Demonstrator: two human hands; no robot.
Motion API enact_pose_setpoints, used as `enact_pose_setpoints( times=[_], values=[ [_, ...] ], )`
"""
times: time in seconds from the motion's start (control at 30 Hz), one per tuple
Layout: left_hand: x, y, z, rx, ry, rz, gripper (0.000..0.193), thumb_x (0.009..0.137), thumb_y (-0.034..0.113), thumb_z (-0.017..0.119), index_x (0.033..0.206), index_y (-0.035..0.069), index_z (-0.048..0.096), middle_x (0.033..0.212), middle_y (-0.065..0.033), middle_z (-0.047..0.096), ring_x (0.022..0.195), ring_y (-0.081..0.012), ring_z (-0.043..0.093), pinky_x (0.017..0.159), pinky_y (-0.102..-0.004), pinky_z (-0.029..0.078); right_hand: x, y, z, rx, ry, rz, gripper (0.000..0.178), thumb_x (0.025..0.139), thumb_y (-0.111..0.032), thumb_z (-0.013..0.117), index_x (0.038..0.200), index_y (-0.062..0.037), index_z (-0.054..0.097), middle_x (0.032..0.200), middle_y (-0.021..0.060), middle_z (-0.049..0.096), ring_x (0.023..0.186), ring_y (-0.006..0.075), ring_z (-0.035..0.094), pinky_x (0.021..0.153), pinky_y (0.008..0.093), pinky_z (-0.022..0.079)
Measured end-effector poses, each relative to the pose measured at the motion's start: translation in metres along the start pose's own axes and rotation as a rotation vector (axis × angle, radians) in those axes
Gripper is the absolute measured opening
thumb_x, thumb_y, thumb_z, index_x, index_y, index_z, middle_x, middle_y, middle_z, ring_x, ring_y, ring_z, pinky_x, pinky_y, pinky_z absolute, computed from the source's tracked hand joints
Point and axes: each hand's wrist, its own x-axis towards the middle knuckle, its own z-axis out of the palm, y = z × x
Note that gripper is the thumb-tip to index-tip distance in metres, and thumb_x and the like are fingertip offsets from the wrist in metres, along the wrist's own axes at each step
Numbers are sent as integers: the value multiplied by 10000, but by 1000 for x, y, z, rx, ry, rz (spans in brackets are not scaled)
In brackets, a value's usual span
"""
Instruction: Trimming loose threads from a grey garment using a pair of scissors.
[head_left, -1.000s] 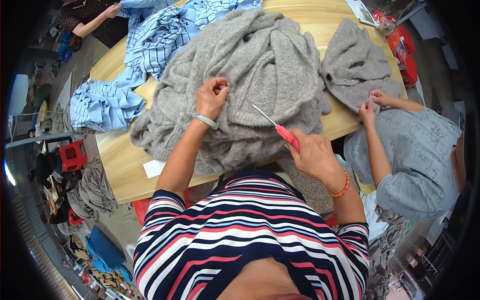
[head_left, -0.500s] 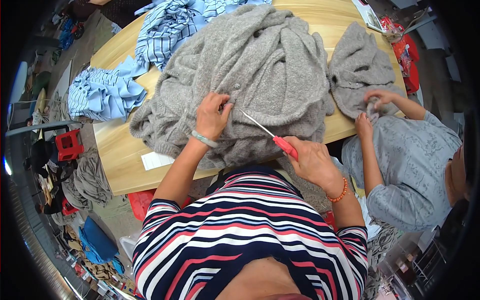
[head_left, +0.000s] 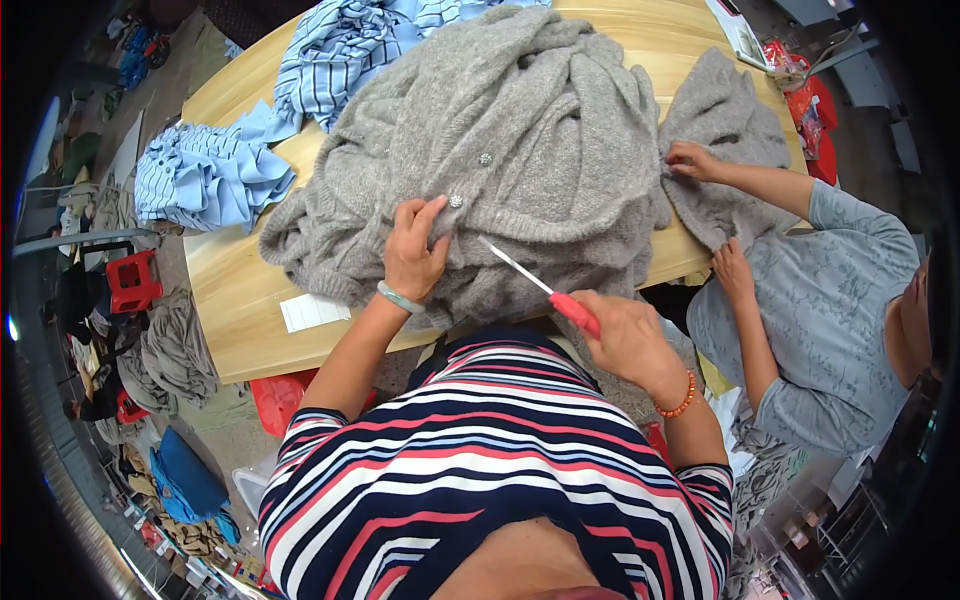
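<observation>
A large heap of grey knit cardigans point(head_left: 590, 150) lies in front of me, with shiny round buttons along one edge. My left hand point(head_left: 415, 250), a pale bangle at its wrist, holds a fold of the knit, index fingertip beside a button point(head_left: 456, 201). My right hand point(head_left: 635, 345) grips the red handle of a slim pair of scissors point(head_left: 575, 312); the finger loops are hidden in my palm. Their blades appear closed, and the tip points at the knit, a little right of my left thumb. Beads circle my right wrist.
Blue striped garments point(head_left: 215, 180) lie at the table's left and far side. A white paper slip point(head_left: 315, 312) rests near the front edge. On the right, a co-worker's hands point(head_left: 735, 270) handle another grey knit piece point(head_left: 725, 110). A red stool point(head_left: 133, 280) stands left of the wooden table point(head_left: 240, 340).
My left hand has shifted slightly down and left, and two buttons now show plainly. The scissors have dropped back a little. The co-worker's far hand has moved up and left along the grey knit.
</observation>
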Motion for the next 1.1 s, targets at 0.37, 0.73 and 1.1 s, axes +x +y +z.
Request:
enact_pose_setpoints(
  times=[0.37,0.73,1.1],
  values=[
    [16,-12,32,-1012,192,-636,243,915,184,622,1106,33,617,989,-8,625,934,-90,559,870,-224,424,-13,19,-2,92,15,-76,217,792,-144,591,984,-56,542,875,160,656,852,367,630,709,468,497],
    [10,12,12,-898,-298,-548,356,790,-62,678,1136,-33,600,988,-34,647,871,-88,602,772,-206,474,-35,2,0,40,32,129,293,818,-210,618,1084,-92,584,896,151,665,869,349,637,751,440,503],
    [-1,22,-8,-650,-319,-354,451,789,19,673,1218,36,537,1044,-80,618,858,-160,581,728,-280,472,-24,10,0,81,93,75,258,803,-101,605,1060,-115,585,859,143,649,829,350,628,715,441,498]
  ],
)
